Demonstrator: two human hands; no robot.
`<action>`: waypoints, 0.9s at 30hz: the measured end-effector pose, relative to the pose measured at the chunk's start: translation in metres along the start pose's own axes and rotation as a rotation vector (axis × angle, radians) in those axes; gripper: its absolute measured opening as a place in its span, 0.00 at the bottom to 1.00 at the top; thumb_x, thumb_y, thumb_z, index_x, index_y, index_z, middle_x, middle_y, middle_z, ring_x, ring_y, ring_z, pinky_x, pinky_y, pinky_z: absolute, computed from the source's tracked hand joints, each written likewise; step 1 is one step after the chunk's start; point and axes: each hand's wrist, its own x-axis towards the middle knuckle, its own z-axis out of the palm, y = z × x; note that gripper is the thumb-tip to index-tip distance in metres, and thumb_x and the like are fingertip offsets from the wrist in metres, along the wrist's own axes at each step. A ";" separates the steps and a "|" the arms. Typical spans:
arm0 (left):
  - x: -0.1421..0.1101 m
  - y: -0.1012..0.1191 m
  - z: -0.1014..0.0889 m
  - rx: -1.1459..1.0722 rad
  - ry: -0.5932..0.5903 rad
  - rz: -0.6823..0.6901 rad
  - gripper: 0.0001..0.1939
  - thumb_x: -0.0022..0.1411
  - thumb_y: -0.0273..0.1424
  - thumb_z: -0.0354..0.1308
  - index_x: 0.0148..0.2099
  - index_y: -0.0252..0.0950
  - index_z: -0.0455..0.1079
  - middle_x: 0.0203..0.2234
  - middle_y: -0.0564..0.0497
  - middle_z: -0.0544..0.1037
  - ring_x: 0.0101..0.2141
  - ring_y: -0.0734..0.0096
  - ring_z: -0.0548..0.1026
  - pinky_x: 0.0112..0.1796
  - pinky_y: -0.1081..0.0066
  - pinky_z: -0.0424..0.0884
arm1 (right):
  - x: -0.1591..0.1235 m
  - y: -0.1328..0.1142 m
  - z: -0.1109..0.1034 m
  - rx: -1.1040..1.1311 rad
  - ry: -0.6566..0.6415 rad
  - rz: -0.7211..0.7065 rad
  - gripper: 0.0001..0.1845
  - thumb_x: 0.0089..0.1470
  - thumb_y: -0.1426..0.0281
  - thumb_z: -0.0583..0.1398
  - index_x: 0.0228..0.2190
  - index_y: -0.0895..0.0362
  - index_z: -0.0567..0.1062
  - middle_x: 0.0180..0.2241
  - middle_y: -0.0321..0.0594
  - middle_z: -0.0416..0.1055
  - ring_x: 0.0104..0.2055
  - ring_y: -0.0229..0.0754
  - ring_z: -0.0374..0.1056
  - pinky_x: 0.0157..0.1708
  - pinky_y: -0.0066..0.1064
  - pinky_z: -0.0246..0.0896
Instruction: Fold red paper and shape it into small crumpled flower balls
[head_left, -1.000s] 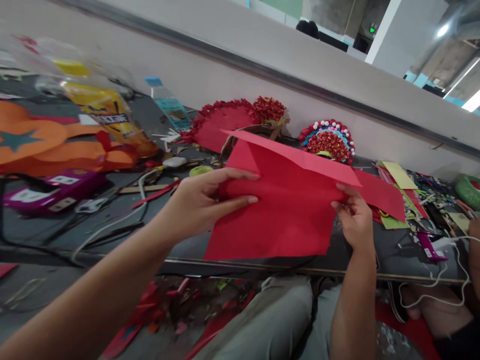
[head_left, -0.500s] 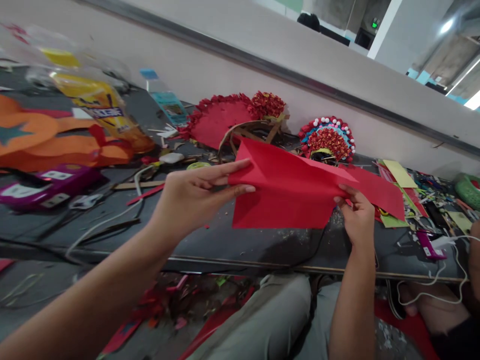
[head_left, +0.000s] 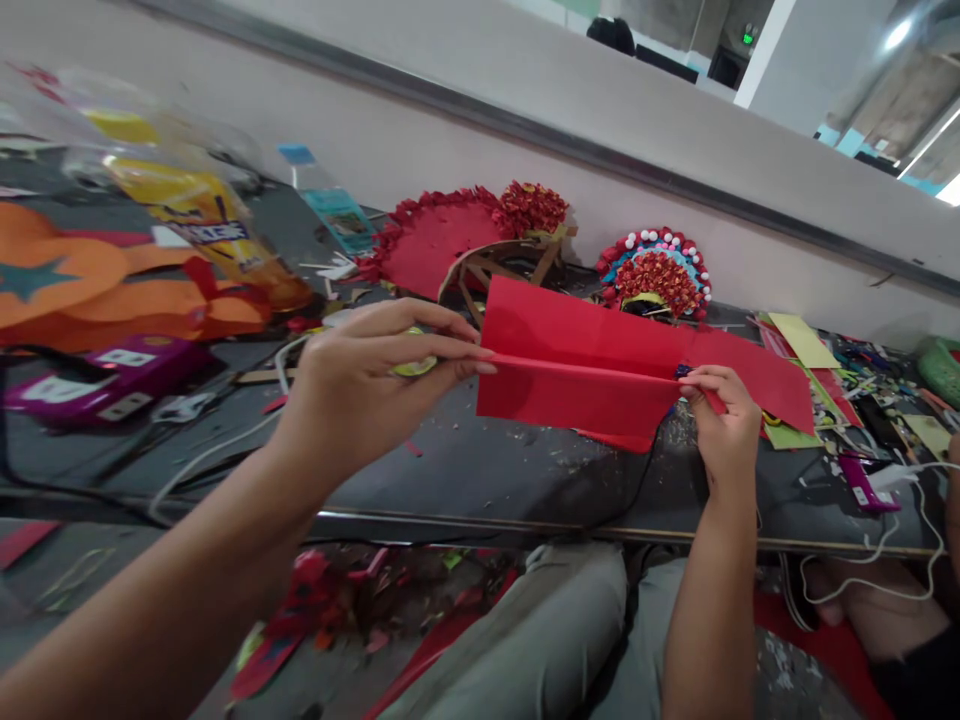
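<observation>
Dark grey desk point(head_left: 525, 490) crosses the view above grey trousers point(head_left: 517, 640) and scraps on the floor; I cannot identify most of the scraps. At right, a neighbouring person's leg point(head_left: 885, 605) is cut off by the frame.

Left hand point(head_left: 375, 370): thumb and fingers closed on the left end of a ridge in the red paper point(head_left: 585, 395). Right hand point(head_left: 720, 405): fingertips pinching the ridge's right end. I register a small dark blue item at those fingertips; type unclear. The paper is held above the desk, one panel above the ridge, one below. Below its lower edge a red piece shows; I cannot tell whether it is separate.

Behind the left fingers, a yellow-green ring point(head_left: 414, 366) is partly hidden. A purple power strip point(head_left: 124, 375) lies to the left. At right, the red sheet point(head_left: 757, 378) has its left part obscured, and a green bowl point(head_left: 939, 368) is cut off.

Farther back: orange drink bottle point(head_left: 217, 230), label blurred; red fan point(head_left: 439, 240); beaded fan point(head_left: 660, 278), lower part masked. Beyond the wall point(head_left: 390, 140), a dark shape point(head_left: 611, 35) is indistinct.
</observation>
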 end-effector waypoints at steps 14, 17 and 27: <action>0.011 0.010 0.016 0.284 -0.211 0.375 0.18 0.67 0.42 0.48 0.37 0.38 0.74 0.31 0.51 0.81 0.30 0.64 0.79 0.42 0.59 0.72 | 0.006 0.002 0.019 0.001 0.040 -0.072 0.08 0.54 0.64 0.59 0.28 0.52 0.77 0.30 0.36 0.76 0.36 0.41 0.71 0.40 0.36 0.66; 0.015 0.016 0.023 0.236 -0.291 0.384 0.18 0.69 0.38 0.46 0.35 0.39 0.76 0.30 0.53 0.82 0.30 0.68 0.79 0.33 0.69 0.72 | 0.006 -0.003 0.022 0.014 0.027 -0.067 0.08 0.55 0.64 0.59 0.27 0.52 0.77 0.29 0.36 0.76 0.35 0.41 0.71 0.40 0.36 0.66; 0.010 0.018 0.030 0.144 -0.327 0.317 0.24 0.69 0.42 0.42 0.31 0.41 0.76 0.24 0.56 0.80 0.25 0.74 0.78 0.24 0.74 0.70 | 0.007 -0.008 0.019 0.033 0.008 -0.067 0.05 0.54 0.68 0.60 0.28 0.52 0.76 0.30 0.35 0.75 0.35 0.39 0.70 0.39 0.34 0.65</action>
